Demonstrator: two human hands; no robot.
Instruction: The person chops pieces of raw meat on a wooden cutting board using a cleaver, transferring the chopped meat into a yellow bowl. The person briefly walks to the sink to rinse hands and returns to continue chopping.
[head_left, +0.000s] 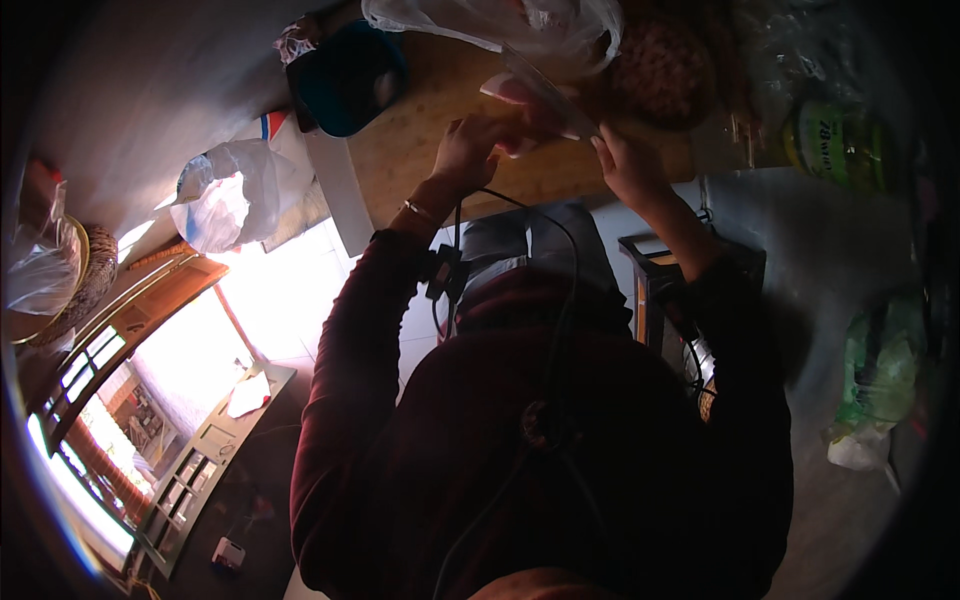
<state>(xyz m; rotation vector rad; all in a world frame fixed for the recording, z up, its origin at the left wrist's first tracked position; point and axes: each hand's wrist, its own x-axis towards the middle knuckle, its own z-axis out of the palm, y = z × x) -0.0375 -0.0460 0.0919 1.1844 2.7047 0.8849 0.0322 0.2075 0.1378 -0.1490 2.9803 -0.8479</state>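
On a wooden cutting board lies a pale and pink piece of raw meat. My right hand grips the handle end of a broad-bladed knife, whose blade slants up and left across the meat. At the near left edge of the meat, my left hand rests with bent fingers, pressing or holding it; its fingertips are in shadow. Chopped pink meat fills a round container to the right of the knife. Beyond the blade, a clear plastic bag lies at the board's far side.
A teal plastic basin stands at the board's upper left corner. Plastic bags hang or lie further left. At the right is a large jar with a green label. A dark-framed stool or stand is below the board's right side.
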